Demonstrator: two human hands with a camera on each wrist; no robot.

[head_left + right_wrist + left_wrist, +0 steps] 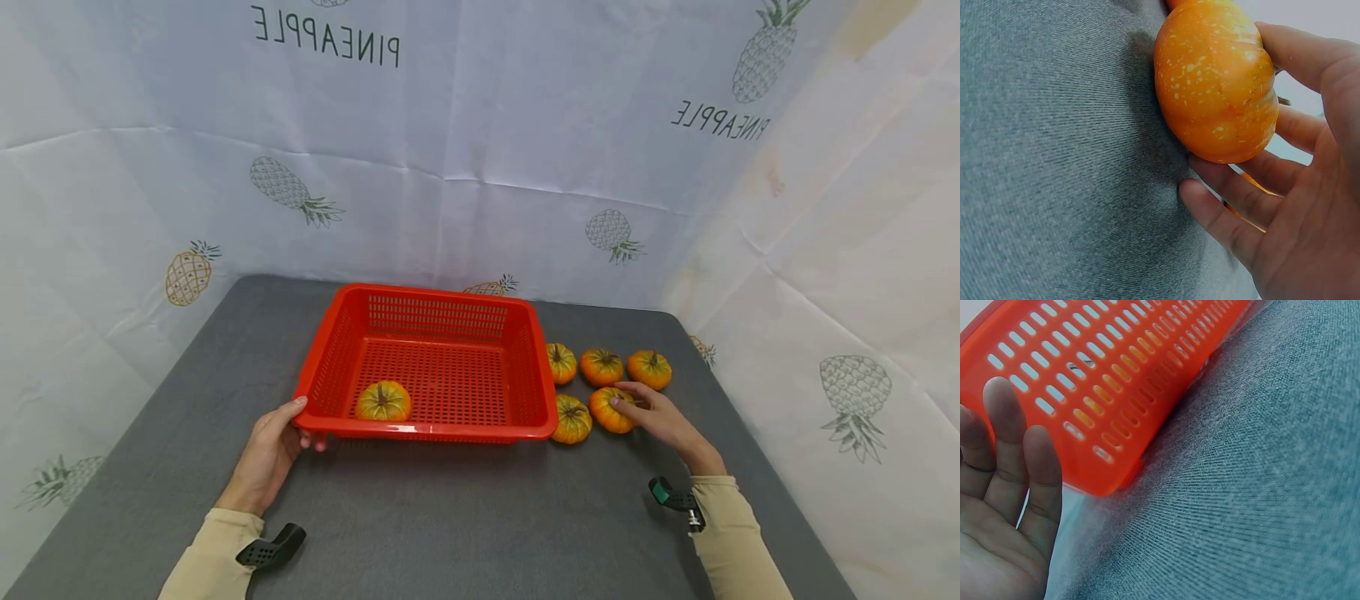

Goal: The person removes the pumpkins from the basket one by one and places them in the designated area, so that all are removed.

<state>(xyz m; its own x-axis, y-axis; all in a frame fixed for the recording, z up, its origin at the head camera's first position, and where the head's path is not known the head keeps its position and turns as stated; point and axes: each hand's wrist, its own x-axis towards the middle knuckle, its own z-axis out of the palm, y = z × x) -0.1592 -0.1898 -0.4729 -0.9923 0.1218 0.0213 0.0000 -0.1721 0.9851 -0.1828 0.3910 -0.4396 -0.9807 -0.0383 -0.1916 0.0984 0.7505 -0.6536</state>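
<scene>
A red plastic basket (435,431) with slotted walls stands on the grey table, one small orange pumpkin (383,402) lying inside near its front wall. At the front left corner my left hand (272,454) holds the rim, thumb on top and fingers below. The left wrist view shows those fingers (1007,425) against the slotted wall (1094,356). To the right of the basket, my right hand (660,419) grips another small pumpkin (611,410) between thumb and fingers. This pumpkin (1216,81) appears at or just above the cloth in the right wrist view.
More small pumpkins lie close around the held one: one at front left (572,419), one beside the basket wall (561,363), and two behind (602,367). A white curtain (480,150) with pineapple prints hangs behind the table (450,517) and along its sides.
</scene>
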